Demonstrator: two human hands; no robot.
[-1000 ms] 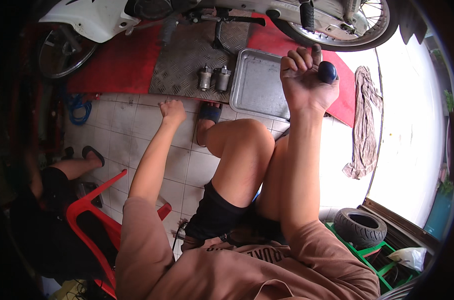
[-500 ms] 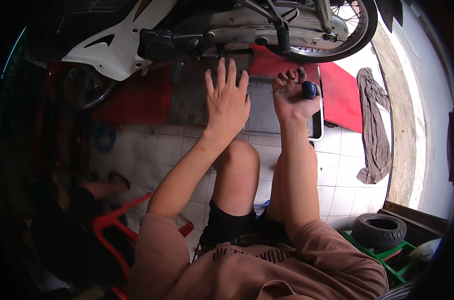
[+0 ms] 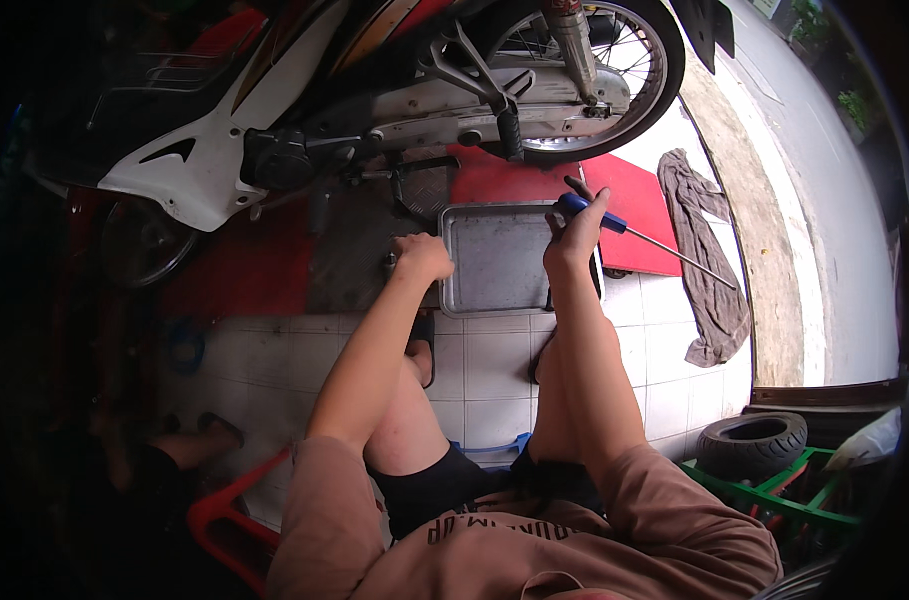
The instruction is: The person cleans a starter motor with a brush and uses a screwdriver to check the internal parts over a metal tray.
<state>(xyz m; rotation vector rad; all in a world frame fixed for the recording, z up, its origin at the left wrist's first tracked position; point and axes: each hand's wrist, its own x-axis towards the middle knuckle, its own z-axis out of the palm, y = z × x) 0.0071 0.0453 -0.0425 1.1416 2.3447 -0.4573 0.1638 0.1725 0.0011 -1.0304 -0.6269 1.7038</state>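
My right hand [image 3: 576, 232] grips a screwdriver [image 3: 614, 222] by its blue handle, and the long metal shaft points to the right and slightly toward me. That hand is over the right side of a shallow metal tray [image 3: 494, 313]. Just left of the tray, my left hand [image 3: 424, 257] is closed with its fingers curled under. A small dark bit shows by its fingers, but what they hold, if anything, is hidden. Beyond both hands stands a motorcycle [image 3: 414, 118], with its wheel, footrest and white side panel in view.
The motorcycle is on a red platform [image 3: 629, 205] with a dark metal plate [image 3: 359, 240]. A grey-brown cloth [image 3: 702, 280] lies on the white tiles at the right. A tyre [image 3: 752, 445] rests on a green rack [image 3: 764, 492]. A red chair [image 3: 229, 500] and another person's leg [image 3: 189, 443] are at the left.
My left hand has gone from spread fingers near the motorcycle to closed and nearer me. My right hand has turned, so the screwdriver's shaft now shows. The view has shifted, revealing more motorcycle and road.
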